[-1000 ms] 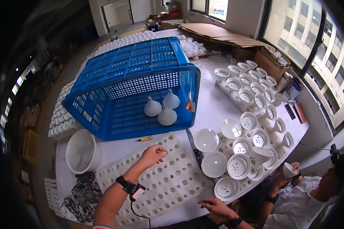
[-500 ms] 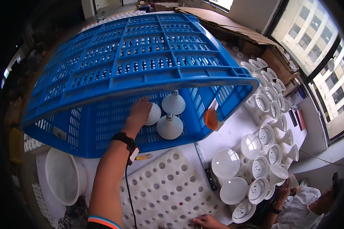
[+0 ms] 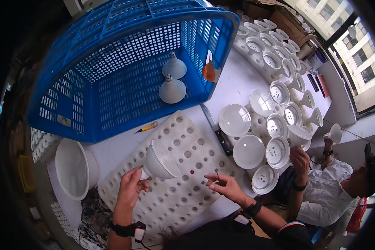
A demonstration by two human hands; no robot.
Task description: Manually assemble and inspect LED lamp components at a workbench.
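My left hand (image 3: pixel 131 187) grips the neck of a white cone-shaped lamp bulb (image 3: pixel 159 162), its wide face tilted to the right. The bulb is held over a white foam board (image 3: pixel 204 158) full of round holes. To the right, my right hand (image 3: pixel 229 187) is above the board with thumb and fingers pinched. A thin dark sliver shows at its fingertips, too small to name. Beyond the board lies a blue plastic crate (image 3: pixel 125 100) on its side, opening toward me. Two similar white bulbs (image 3: pixel 172 92) stand inside it, bases up.
A knife (image 3: pixel 223 142) with a black handle lies beside the board, and a yellow-handled tool (image 3: pixel 148 127) near the crate. At left stands a white tub (image 3: pixel 76 168). Several white lamp cups (image 3: pixel 278 127) crowd the right side, where a co-worker (image 3: pixel 329 183) sits handling them.
My left hand has come out of the crate with a bulb, leaving two inside. My right hand has risen into fuller view over the board. The view has tilted down.
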